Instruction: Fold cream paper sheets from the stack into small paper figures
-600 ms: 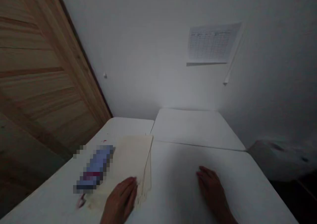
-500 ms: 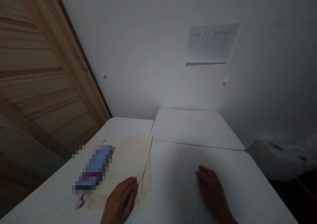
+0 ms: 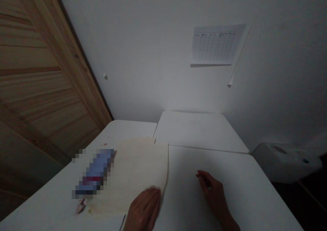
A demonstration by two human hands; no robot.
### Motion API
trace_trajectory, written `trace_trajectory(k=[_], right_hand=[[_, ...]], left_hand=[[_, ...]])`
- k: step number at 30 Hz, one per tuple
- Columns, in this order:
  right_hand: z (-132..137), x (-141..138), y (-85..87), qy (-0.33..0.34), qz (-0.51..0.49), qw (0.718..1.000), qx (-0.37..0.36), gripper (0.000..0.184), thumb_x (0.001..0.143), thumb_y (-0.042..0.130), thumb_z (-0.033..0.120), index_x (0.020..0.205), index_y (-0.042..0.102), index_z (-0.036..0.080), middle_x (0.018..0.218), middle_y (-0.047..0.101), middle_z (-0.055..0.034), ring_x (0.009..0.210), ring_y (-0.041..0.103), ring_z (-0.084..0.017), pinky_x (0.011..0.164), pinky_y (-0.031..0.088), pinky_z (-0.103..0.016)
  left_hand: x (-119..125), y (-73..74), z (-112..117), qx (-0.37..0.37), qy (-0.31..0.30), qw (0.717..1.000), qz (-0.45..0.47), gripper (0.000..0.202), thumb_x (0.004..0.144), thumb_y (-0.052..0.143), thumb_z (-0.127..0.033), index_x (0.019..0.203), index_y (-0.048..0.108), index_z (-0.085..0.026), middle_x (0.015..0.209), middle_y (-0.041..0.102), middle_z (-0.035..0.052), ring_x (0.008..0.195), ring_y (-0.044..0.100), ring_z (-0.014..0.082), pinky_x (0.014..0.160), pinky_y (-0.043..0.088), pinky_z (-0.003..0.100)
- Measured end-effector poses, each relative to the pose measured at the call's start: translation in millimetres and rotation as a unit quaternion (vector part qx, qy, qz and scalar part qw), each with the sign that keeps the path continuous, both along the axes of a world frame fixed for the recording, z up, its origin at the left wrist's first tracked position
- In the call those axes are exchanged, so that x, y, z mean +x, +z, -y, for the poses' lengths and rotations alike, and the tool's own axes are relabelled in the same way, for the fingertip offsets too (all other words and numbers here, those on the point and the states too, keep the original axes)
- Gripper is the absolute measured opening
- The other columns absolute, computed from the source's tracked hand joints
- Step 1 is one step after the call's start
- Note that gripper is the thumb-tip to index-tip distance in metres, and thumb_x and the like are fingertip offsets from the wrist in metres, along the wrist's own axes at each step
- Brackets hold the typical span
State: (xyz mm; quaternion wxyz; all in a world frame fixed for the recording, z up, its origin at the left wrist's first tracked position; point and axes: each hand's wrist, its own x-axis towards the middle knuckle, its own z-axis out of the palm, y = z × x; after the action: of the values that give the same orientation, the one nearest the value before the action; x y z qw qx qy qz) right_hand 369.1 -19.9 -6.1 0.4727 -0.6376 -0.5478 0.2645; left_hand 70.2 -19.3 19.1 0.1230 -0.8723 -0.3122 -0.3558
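I'm seeing the left hand point(image 3: 143, 209) flattening the cream paper sheets point(image 3: 133, 176).
Its fingers are lying open on their lower edge, gripping nothing; the sheets are now spreading wider on the white table point(image 3: 184, 176); the right hand point(image 3: 214, 193) is curling nearby, its hold unclear.

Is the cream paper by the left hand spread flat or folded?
Spread flat: the cream paper lies open on the white table, the left hand at its lower edge.

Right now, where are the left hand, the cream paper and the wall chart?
Left hand point(image 3: 143, 209): head view, back of the hand.
Cream paper point(image 3: 135, 171): head view, middle of the sheet.
Wall chart point(image 3: 214, 44): head view, its middle.
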Motion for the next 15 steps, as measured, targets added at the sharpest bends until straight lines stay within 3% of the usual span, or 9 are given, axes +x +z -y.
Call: trace_trajectory(k=[6, 15], right_hand=[[-15.7, -27.0, 10.9, 0.029, -0.177, 0.981, -0.068, 0.047, 0.078, 0.060, 0.053, 0.106, 0.065, 0.015, 0.088, 0.073, -0.0104, 0.067, 0.069, -0.022, 0.059, 0.058, -0.033], [-34.1, -32.3, 2.0, -0.009, -0.220, 0.970, -0.103, 0.050, 0.072, 0.066, 0.047, 0.107, 0.061, 0.013, 0.080, 0.073, -0.0084, 0.060, 0.070, -0.023, 0.056, 0.060, -0.035]], left_hand=[[25.5, -8.8, 14.1, -0.003, -0.033, 0.999, 0.017, 0.025, 0.088, 0.050, -0.012, 0.110, 0.063, -0.015, 0.100, 0.073, 0.0077, 0.095, 0.069, 0.0186, 0.087, 0.056, 0.029], [54.4, -6.3, 29.8, -0.010, -0.056, 0.998, 0.021, 0.026, 0.093, 0.041, -0.014, 0.099, 0.065, -0.021, 0.087, 0.075, 0.0018, 0.078, 0.071, 0.0139, 0.075, 0.057, 0.022]])
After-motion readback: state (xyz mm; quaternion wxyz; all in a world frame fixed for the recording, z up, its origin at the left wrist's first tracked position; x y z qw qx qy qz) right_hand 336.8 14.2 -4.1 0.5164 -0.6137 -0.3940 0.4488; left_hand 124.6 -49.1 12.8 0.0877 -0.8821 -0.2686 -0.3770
